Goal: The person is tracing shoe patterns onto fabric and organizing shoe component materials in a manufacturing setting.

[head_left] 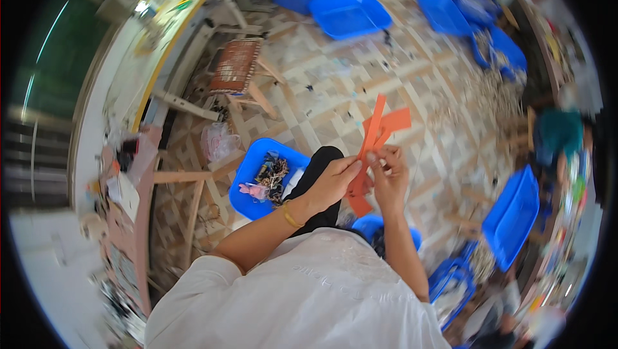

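From where I stand, the orange strips (pixel 371 135) are up in front of the person's lap, pinched by both hands. The left hand (pixel 343 175) has thumb and fingers closed around the bunch; the right hand (pixel 389 170) nips it at about three o'clock from there, though its fingertips partly hide what they grip. The longest end pokes out toward one o'clock and a wide flap toward two, both unsupported. The pieces look thin and overlap loosely, so I'd worry that if either pinch slackens, one could slide free and drop to the tiled floor (pixel 322 108), which is littered with bits. A slip toward nine o'clock could land among the dark scraps in the blue basin (pixel 242 178). Pulling unevenly might also crease or tear a strip.
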Tool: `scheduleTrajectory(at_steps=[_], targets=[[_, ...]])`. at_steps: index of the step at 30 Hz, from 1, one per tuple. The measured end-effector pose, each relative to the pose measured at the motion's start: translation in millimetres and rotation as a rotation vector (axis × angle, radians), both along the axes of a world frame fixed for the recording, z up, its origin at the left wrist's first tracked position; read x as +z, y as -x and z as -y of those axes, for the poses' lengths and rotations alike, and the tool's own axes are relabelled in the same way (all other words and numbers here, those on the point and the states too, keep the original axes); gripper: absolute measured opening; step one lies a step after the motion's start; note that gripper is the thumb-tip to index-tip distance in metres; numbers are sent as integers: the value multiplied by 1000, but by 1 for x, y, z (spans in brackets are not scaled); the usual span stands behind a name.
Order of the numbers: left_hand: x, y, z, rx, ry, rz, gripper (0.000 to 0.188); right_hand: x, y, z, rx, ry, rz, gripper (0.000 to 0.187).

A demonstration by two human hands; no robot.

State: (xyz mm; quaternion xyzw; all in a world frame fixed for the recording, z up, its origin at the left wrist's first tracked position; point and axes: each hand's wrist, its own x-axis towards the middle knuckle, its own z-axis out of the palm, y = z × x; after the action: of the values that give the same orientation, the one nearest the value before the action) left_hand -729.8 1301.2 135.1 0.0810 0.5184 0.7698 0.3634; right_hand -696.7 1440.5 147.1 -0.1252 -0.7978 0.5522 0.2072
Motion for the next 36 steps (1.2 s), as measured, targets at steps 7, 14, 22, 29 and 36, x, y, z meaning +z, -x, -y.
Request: scheduleTrajectory(at_steps=[7, 14, 22, 29, 36], targets=[[-12, 131, 32, 27, -92, 139, 28, -28, 153, 5, 453, 760, 502, 11], [-39, 358, 86, 127, 318, 78, 29, -89, 401, 60, 553, 332, 377, 13], [-41, 491, 225, 806, -386, 266, 21, -48, 672, 160, 1004, -52, 270, 23], [-42, 505, 257, 1564, -221, 205, 20, -72, 964, 262, 1088, -506, -193, 16], [-59, 597, 218, 1925, -638, 132, 13, -140, 1224, 377, 939, -952, -260, 26]])
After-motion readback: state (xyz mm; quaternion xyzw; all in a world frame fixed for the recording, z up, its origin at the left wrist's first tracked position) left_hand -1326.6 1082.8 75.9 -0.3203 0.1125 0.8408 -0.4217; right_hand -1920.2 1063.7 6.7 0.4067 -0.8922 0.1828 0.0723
